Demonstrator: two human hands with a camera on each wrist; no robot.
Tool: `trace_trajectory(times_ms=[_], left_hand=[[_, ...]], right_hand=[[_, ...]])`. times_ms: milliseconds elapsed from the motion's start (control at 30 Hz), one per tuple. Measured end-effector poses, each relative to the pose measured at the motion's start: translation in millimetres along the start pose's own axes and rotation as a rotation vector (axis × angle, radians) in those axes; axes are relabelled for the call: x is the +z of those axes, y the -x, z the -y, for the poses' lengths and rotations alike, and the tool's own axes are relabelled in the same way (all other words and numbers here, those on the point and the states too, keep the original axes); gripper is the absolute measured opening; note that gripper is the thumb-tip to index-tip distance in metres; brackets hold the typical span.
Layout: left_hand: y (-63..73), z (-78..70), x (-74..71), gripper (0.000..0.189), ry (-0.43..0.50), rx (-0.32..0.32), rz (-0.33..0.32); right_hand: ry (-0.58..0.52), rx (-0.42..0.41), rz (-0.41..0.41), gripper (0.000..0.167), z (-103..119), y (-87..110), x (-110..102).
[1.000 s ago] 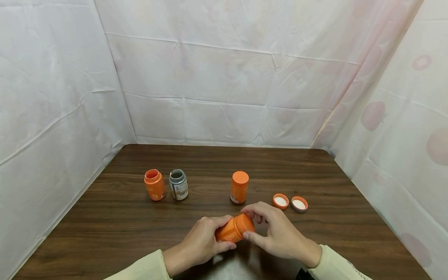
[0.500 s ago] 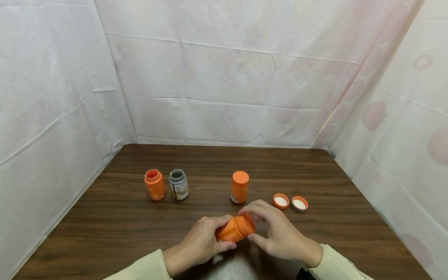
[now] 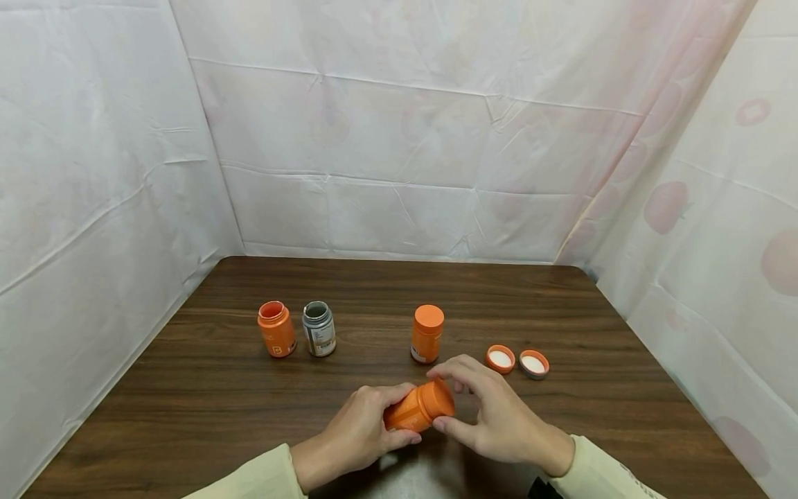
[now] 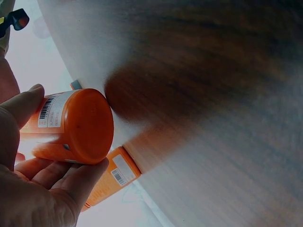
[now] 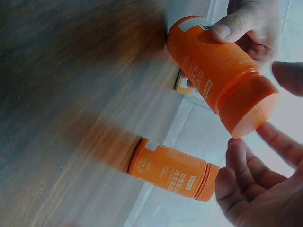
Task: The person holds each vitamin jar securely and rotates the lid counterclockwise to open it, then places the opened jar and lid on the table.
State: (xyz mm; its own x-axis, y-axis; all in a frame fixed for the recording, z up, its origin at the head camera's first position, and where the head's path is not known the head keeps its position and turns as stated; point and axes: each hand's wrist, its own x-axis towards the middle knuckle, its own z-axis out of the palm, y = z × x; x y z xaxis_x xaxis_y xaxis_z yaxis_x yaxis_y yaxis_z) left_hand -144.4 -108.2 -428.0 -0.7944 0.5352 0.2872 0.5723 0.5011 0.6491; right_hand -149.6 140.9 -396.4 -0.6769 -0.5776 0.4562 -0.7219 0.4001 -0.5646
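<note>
My left hand [image 3: 361, 423] grips an orange pill bottle [image 3: 408, 412] around its body, tilted with the capped end toward the right. In the left wrist view the base of this bottle [image 4: 90, 125] faces the camera. The fingers of my right hand [image 3: 499, 416] are spread around its orange cap [image 3: 438, 397]. From the right wrist view, fingertips [image 5: 235, 144] meet or nearly meet the edge of the cap [image 5: 251, 106], while a small gap shows between thumb and cap. The cap sits on the bottle's neck. Beyond the hands stands another capped orange bottle [image 3: 427, 336].
On the dark wooden table [image 3: 374, 284], an uncapped orange bottle [image 3: 277, 333] and an uncapped grey bottle [image 3: 320, 333] stand at the left. Two loose caps, one orange [image 3: 500, 359] and one grey-sided [image 3: 533, 364], lie liner-up at the right. White sheets [image 3: 399, 138] enclose the table.
The right thumb and fingers shift slightly about the cap; the thumb moves away from it, then back closer. The left hand and its bottle stay nearly still.
</note>
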Motion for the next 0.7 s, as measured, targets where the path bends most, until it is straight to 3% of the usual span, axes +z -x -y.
trace_trajectory(times_ms=[200, 433, 700], left_hand=[[-0.1, 0.0, -0.2, 0.043, -0.005, -0.001, -0.002], [-0.1, 0.1, -0.4, 0.042, -0.012, 0.002, -0.005], [0.2, -0.3, -0.4, 0.042, -0.007, 0.002, -0.007]], right_hand=[[0.090, 0.116, -0.042, 0.040, 1.7, -0.2, 1.2], [0.106, 0.202, -0.014, 0.027, 3.8, -2.7, 0.9], [0.085, 0.202, 0.003, 0.023, 2.3, -3.5, 0.7]])
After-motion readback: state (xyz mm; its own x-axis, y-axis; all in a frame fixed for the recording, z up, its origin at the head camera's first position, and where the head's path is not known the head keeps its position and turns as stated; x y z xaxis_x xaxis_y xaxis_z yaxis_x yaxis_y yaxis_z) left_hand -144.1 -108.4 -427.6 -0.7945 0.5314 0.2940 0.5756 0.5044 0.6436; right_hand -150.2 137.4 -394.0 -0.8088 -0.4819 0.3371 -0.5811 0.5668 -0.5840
